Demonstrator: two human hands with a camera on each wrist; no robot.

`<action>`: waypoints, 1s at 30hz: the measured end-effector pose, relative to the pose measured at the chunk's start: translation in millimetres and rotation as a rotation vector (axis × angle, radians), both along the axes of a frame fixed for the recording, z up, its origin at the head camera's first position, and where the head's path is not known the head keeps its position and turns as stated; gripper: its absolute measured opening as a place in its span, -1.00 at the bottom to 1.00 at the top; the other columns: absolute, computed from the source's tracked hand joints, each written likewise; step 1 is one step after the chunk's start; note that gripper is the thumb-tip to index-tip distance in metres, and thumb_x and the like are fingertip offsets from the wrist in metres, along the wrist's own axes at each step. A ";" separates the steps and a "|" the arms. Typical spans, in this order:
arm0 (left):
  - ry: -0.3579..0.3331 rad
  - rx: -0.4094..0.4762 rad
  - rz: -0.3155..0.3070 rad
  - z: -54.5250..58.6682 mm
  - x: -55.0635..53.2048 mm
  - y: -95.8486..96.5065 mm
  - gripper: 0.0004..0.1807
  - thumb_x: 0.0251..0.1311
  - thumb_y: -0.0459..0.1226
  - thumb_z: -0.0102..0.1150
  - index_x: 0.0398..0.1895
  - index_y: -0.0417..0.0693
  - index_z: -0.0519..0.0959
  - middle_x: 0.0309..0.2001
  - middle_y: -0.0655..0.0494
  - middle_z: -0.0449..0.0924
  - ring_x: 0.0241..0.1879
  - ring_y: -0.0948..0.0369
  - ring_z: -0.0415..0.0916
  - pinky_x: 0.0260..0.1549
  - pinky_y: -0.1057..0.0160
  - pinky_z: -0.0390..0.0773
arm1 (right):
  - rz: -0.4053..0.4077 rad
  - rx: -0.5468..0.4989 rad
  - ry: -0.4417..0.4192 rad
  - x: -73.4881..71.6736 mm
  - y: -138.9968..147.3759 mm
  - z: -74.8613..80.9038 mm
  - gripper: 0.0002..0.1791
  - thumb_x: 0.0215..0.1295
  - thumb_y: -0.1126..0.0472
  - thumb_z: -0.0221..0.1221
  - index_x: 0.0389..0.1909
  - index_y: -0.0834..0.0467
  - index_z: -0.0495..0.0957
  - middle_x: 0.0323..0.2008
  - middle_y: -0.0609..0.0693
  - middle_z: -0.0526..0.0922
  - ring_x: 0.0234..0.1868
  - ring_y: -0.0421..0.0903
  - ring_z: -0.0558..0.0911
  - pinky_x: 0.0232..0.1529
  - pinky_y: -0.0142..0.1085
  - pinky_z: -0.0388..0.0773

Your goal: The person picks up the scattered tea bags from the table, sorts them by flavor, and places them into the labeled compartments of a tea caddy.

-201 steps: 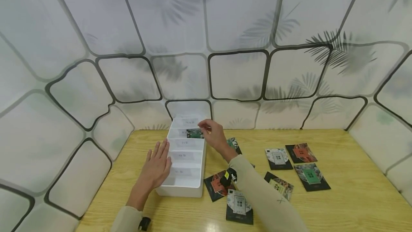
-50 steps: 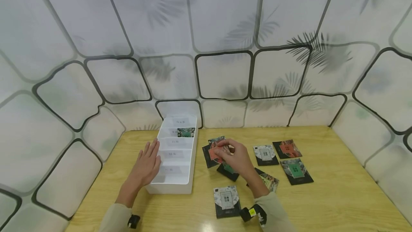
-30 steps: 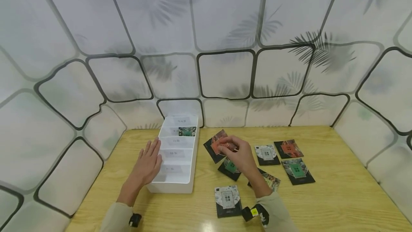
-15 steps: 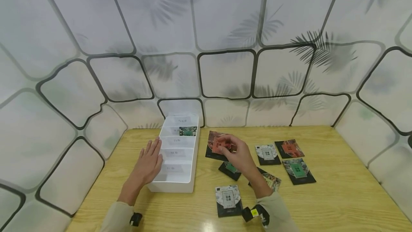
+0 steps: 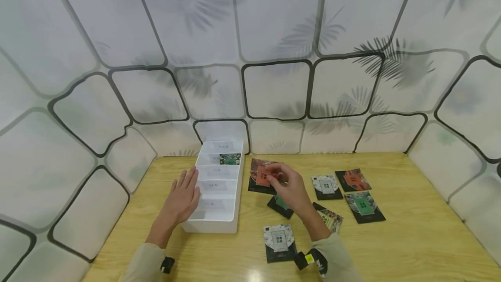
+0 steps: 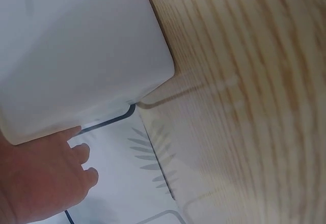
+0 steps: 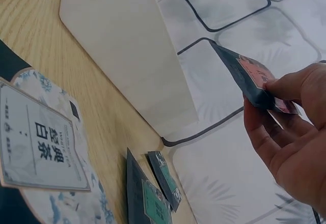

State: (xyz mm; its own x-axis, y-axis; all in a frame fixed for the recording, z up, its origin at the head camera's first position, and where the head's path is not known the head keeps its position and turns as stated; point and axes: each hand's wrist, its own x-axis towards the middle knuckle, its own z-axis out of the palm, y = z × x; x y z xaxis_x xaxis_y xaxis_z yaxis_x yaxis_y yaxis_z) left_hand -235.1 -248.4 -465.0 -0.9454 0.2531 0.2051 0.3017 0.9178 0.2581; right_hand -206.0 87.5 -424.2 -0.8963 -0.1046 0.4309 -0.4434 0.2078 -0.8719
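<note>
My right hand (image 5: 290, 188) pinches a tea packet with a red label (image 5: 263, 176) between thumb and fingers. In the right wrist view this packet (image 7: 244, 74) is tilted and raised above the table. My left hand (image 5: 182, 199) rests with straight fingers against the left side of a white divided box (image 5: 209, 227). A green-patterned packet (image 5: 230, 159) stands in the box's second compartment from the far end. Below the right hand lies a green-labelled packet (image 5: 281, 206); a second green one (image 7: 165, 178) shows in the right wrist view, hidden in the head view.
Nearer the front lies a white-labelled packet (image 5: 279, 243). To the right are a yellow-green packet (image 5: 329, 219), another white one (image 5: 326, 187), a red one (image 5: 353, 180) and a green one (image 5: 365, 206). A patterned wall (image 5: 279, 136) stands behind the wooden table (image 5: 415, 229).
Earlier my right hand was at the box with the green-patterned packet; since then it has picked up the red-labelled packet. Over the last second that packet turned straighter. The left hand stayed by the box.
</note>
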 end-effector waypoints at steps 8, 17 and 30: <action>0.020 -0.049 0.001 0.3 0.6 1.6 -0.37 0.58 -0.24 -0.26 0.58 -0.41 0.06 0.60 -0.25 -0.02 0.57 -0.26 -0.10 0.44 -0.37 -0.05 | -0.016 -0.008 0.057 -17.7 -6.9 -32.8 -0.75 0.38 0.42 0.26 0.05 0.26 0.65 -0.04 0.17 0.71 -0.11 0.16 0.71 -0.24 -0.33 0.65; 0.036 -0.050 -0.002 -0.6 -0.4 0.8 -0.38 0.58 -0.24 -0.26 0.57 -0.41 0.08 0.60 -0.24 0.00 0.57 -0.24 -0.08 0.45 -0.35 -0.05 | 0.003 -0.031 0.091 -18.0 -17.5 -31.6 -0.79 0.47 0.32 0.21 0.03 0.09 0.69 -0.05 0.00 0.73 -0.11 -0.01 0.73 -0.19 -0.31 0.66; 0.043 -0.055 -0.011 0.2 -0.1 0.2 -0.38 0.57 -0.26 -0.25 0.56 -0.43 0.09 0.60 -0.25 0.01 0.57 -0.25 -0.08 0.43 -0.37 -0.01 | -0.005 -0.014 0.095 -15.5 -40.6 -30.3 -0.76 0.39 0.34 0.29 0.01 0.04 0.70 -0.10 -0.03 0.74 -0.22 -0.06 0.75 -0.42 -0.35 0.58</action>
